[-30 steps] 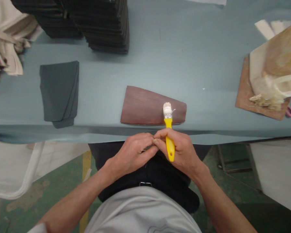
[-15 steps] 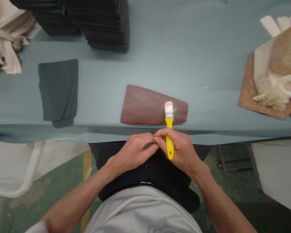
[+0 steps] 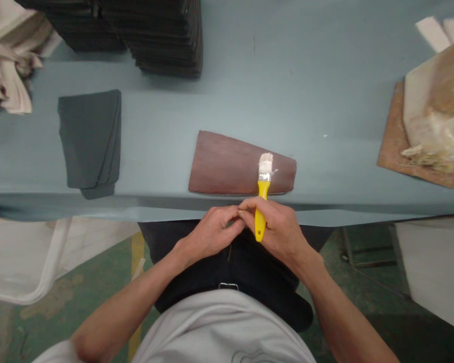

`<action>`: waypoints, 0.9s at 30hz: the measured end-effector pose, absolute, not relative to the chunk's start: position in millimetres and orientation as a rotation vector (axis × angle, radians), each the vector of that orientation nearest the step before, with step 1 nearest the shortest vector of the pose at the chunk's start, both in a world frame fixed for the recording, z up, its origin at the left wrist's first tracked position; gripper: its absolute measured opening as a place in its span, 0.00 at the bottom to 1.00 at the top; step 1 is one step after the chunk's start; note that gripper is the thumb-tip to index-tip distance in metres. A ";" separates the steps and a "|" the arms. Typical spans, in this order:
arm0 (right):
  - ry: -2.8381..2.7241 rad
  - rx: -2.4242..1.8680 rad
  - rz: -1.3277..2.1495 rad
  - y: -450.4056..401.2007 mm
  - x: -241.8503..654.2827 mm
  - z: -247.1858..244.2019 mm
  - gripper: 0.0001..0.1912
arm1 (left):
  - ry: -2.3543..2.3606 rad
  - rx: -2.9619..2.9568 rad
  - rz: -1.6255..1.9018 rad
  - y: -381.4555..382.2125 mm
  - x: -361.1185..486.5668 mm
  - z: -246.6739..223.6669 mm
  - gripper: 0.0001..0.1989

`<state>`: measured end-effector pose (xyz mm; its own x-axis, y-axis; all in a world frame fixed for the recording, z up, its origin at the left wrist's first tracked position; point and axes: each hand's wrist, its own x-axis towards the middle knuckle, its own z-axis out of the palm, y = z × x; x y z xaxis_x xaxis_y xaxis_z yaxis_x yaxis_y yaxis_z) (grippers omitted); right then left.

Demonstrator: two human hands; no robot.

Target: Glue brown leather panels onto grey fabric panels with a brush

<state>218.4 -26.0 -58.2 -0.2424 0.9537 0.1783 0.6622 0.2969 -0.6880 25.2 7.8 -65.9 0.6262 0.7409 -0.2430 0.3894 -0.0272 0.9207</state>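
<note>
My right hand [image 3: 278, 224] is closed around a paintbrush [image 3: 263, 194] with a yellow handle. The brush's pale, whitish bristles point away from me, over the right part of a brown leather piece [image 3: 223, 164]; I cannot tell whether they touch it. That piece lies flat at the table's front edge and narrows to the right. My left hand [image 3: 215, 229] is closed, its thumb and fingertips pinched together against the right hand's fingertips. Whatever sits in that pinch, if anything, is hidden or too small to name.
On the table [image 3: 306, 75], dark sheets [image 3: 91, 141] lie to the left, with tall black stacks [image 3: 166, 40] behind them. Beige strips [image 3: 11, 75] are at far left. A glue-crusted container [image 3: 435, 96] stands on a brown board [image 3: 391, 141] at right.
The brush has tilted slightly: its bristles moved a little right and away from me, its handle end to the left. Both hands stay pinched together at almost the same spot.
</note>
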 end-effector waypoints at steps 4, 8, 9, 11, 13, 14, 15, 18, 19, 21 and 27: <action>-2.007 -1.457 0.664 -25.6 217.8 -62.8 0.03 | 0.984 1.629 0.320 7.6 25.2 -71.1 0.11; -1.999 -1.460 0.634 -24.9 217.4 -66.8 0.03 | 0.987 1.620 0.320 7.4 26.3 -73.9 0.11; -1.996 -1.463 0.629 -24.6 217.4 -67.4 0.03 | 0.991 1.621 0.316 7.4 26.6 -74.3 0.11; -1.994 -1.466 0.632 -23.7 217.3 -68.0 0.03 | 1.000 1.621 0.306 7.7 27.1 -75.2 0.12; -1.997 -1.472 0.643 -22.8 217.4 -68.4 0.03 | 1.012 1.624 0.293 8.5 27.5 -76.4 0.12; -2.001 -1.478 0.646 -22.4 217.4 -68.8 0.03 | 1.018 1.626 0.283 9.1 27.8 -77.2 0.12; -2.006 -1.485 0.645 -22.1 217.4 -69.4 0.03 | 1.025 1.628 0.271 9.9 28.1 -78.2 0.12; -2.026 -1.510 0.638 -21.5 217.4 -72.6 0.04 | 1.037 1.636 0.213 12.3 29.9 -81.9 0.12; -2.032 -1.516 0.635 -21.4 217.4 -73.9 0.04 | 1.037 1.641 0.187 12.9 30.8 -83.3 0.12; -2.040 -1.521 0.629 -21.3 217.4 -76.4 0.05 | 1.033 1.653 0.132 13.4 32.8 -86.2 0.13; -2.057 -1.515 0.593 -20.0 217.5 -80.9 0.05 | 1.013 1.695 0.010 11.8 37.9 -95.2 0.13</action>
<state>217.5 -20.0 -80.9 -0.2450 0.9586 0.1449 0.7342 0.2811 -0.6180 37.9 11.8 -95.2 0.6332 0.6184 -0.4655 0.6089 -0.0266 0.7928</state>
